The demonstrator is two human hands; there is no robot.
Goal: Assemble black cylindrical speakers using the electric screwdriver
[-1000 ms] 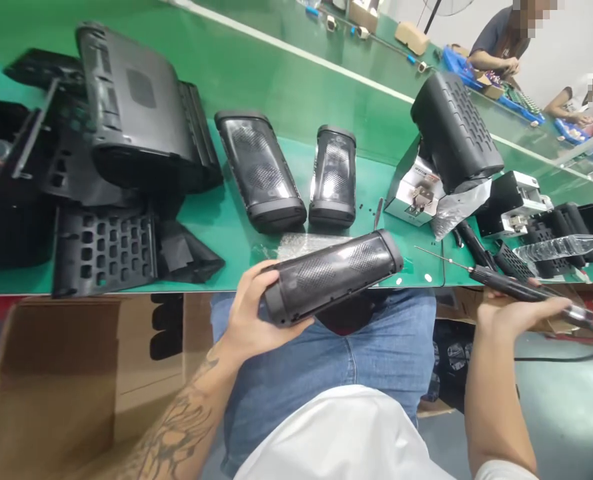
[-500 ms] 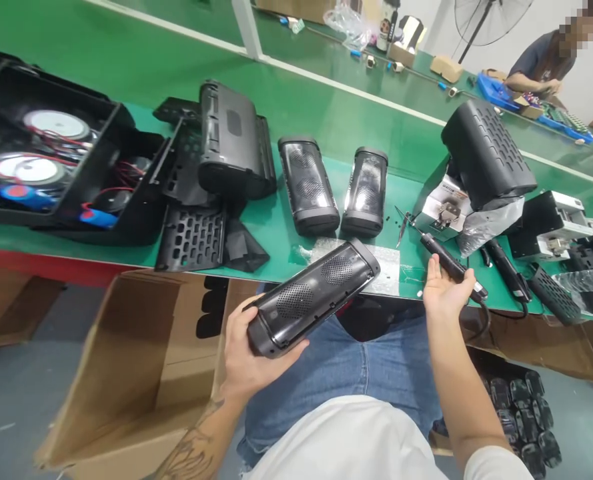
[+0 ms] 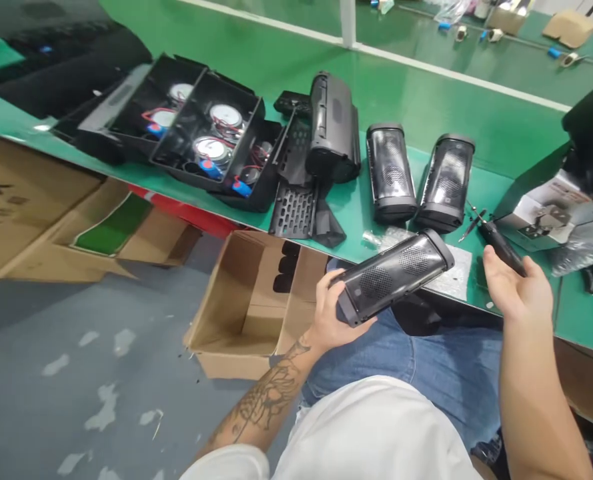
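A cardboard box (image 3: 256, 303) sits below the worktop (image 3: 576, 313). Your left hand (image 3: 333, 313) grips one end of a black speaker (image 3: 399, 275), slanted at the worktop's front edge; two similar speakers (image 3: 392, 167) sit behind. Your right hand (image 3: 519, 287), loosely curled, meets a screwdriver (image 3: 499, 245); whether it grips, I cannot tell.

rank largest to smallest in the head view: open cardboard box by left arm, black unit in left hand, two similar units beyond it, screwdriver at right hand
1. Open cardboard box
2. Black unit in the left hand
3. Left similar unit and right similar unit: too alike to rank
4. Screwdriver at the right hand
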